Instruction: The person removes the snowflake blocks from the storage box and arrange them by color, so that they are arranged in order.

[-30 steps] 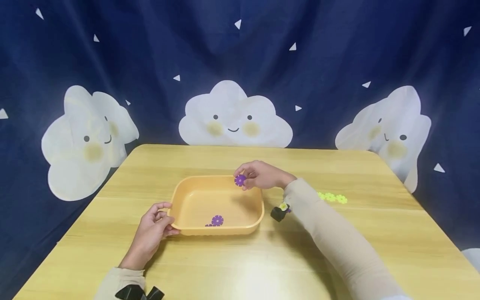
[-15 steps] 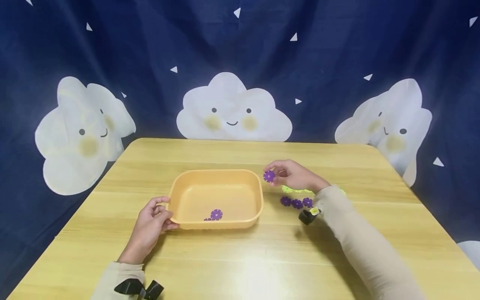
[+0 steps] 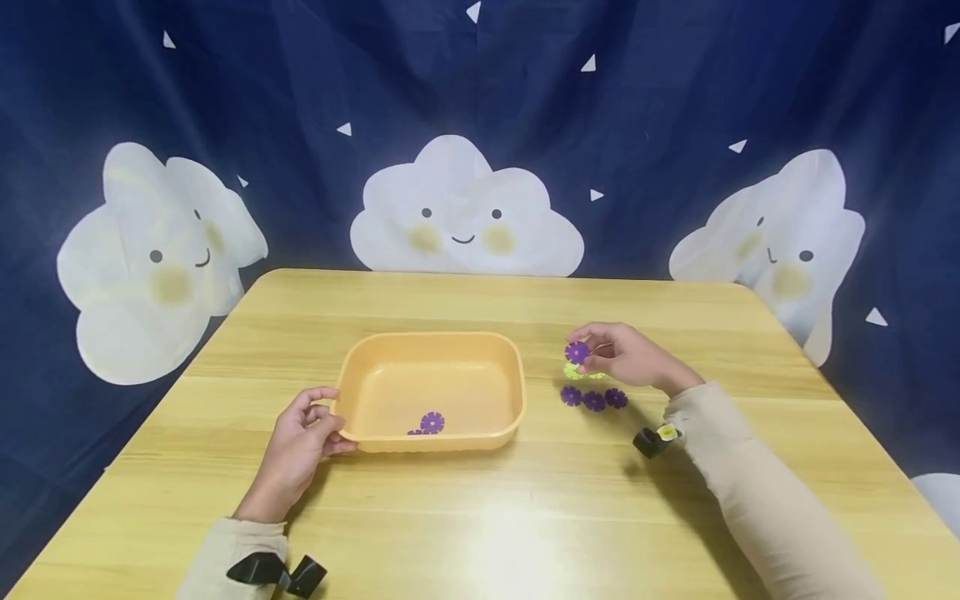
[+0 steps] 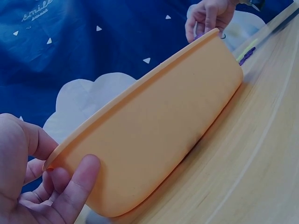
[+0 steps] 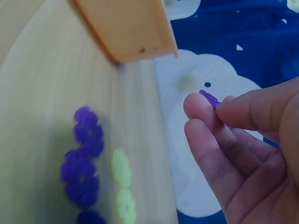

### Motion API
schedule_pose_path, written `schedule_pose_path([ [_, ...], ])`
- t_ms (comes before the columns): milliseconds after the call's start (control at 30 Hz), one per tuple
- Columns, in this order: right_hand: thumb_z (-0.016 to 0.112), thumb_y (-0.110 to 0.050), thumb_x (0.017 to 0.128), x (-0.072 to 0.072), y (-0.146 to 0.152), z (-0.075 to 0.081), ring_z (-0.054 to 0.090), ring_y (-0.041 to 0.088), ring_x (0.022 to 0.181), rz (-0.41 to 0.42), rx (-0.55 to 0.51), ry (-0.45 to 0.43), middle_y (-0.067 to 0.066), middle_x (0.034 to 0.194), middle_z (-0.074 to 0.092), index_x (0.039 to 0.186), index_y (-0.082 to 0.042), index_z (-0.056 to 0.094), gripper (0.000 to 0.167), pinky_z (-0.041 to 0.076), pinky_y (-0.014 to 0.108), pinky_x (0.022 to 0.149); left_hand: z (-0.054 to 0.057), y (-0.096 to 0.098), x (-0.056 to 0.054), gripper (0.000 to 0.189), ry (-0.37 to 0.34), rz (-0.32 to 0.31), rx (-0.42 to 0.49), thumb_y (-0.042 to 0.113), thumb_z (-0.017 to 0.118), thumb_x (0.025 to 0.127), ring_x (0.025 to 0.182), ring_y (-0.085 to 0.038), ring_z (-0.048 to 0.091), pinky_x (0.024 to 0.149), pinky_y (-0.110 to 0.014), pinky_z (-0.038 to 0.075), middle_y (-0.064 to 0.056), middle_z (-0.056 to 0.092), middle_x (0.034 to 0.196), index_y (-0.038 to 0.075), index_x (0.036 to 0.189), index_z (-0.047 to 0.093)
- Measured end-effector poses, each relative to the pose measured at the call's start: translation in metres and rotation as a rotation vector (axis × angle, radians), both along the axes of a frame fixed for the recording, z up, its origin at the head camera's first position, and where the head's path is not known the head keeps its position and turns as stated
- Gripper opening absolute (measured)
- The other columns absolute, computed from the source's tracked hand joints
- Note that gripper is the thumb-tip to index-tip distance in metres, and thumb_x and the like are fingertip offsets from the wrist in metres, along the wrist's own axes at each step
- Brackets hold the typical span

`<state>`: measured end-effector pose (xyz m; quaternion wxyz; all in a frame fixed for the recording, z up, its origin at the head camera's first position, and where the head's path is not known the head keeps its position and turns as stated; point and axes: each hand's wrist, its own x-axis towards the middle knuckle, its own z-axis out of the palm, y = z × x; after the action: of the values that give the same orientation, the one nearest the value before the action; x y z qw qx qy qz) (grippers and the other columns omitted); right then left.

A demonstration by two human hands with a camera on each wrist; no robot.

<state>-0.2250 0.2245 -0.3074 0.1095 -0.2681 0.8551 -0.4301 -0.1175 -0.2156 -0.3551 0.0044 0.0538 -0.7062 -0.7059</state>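
Observation:
My left hand (image 3: 296, 446) grips the left rim of a shallow orange plastic basin (image 3: 450, 442), thumb and fingers pinching its edge. Inside the basin, near its front wall, lie purple flower-shaped discs (image 3: 432, 422), one partly hidden by the rim. To the right of the basin my right hand (image 3: 626, 354) pinches a purple snowflake disc (image 3: 577, 352) between thumb and fingers, held up over the table; the right wrist view shows this disc (image 5: 210, 98) edge-on. Beneath that hand sits a row of yellow-green discs (image 3: 572, 372), partly covered, with a row of purple discs (image 3: 594, 401) in front.
The wooden table (image 3: 450, 517) reaches back to a dark blue curtain (image 3: 300, 67) printed with white clouds. Black camera mounts sit at both wrists, the right one (image 3: 651, 442) hanging low over the table.
My right hand has carried the purple disc from above the basin's back right rim rightward to over the disc rows. The left hand keeps its grip on the basin.

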Motion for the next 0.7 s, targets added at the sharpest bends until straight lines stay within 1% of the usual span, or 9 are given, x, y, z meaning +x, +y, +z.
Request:
schedule_pose_path([
  [133,0.064,0.008,0.085,0.005,0.009,-0.004,0.065,0.027,0.09,-0.034,0.02,0.025,0.014,0.097,0.064,0.121,0.003,0.058,0.036,0.058,0.034,0.083,0.0,0.0,0.001,0.038,0.006,0.001,0.004,-0.013,0.047,0.089,0.062,-0.012,0.051,0.063,-0.033,0.063,-0.005,0.043,0.079,-0.006,0.126,0.039],
  [367,0.065,0.004,0.085,0.009,0.027,-0.013,0.064,0.024,0.089,-0.092,0.11,0.041,0.011,0.098,0.065,0.125,0.003,0.058,0.04,0.058,0.039,0.082,0.0,-0.001,0.002,0.037,0.017,0.0,0.018,-0.013,0.046,0.09,0.061,-0.012,0.052,0.063,-0.033,0.063,-0.006,0.045,0.08,-0.007,0.126,0.039],
  [467,0.065,0.005,0.085,0.013,0.036,-0.015,0.065,0.025,0.088,-0.093,0.113,0.026,0.011,0.096,0.066,0.126,0.004,0.056,0.042,0.059,0.037,0.081,-0.001,-0.001,0.002,0.037,0.012,0.0,0.015,-0.013,0.046,0.09,0.061,-0.013,0.052,0.063,-0.033,0.063,-0.006,0.045,0.081,-0.007,0.126,0.038],
  [567,0.064,0.006,0.085,0.018,0.045,-0.018,0.065,0.03,0.09,-0.09,0.101,0.003,0.014,0.097,0.066,0.126,0.007,0.055,0.042,0.06,0.033,0.078,0.0,-0.001,0.002,0.037,0.007,-0.002,0.003,-0.013,0.046,0.09,0.061,-0.013,0.053,0.064,-0.033,0.063,-0.007,0.045,0.082,-0.007,0.127,0.038],
  [700,0.067,0.003,0.085,0.024,0.056,-0.02,0.065,0.031,0.094,-0.113,0.118,-0.018,0.014,0.099,0.065,0.126,0.006,0.055,0.043,0.058,0.029,0.081,0.0,0.0,0.001,0.037,0.006,-0.008,-0.001,-0.012,0.046,0.091,0.062,-0.013,0.053,0.064,-0.032,0.063,-0.007,0.044,0.081,-0.007,0.127,0.038],
])
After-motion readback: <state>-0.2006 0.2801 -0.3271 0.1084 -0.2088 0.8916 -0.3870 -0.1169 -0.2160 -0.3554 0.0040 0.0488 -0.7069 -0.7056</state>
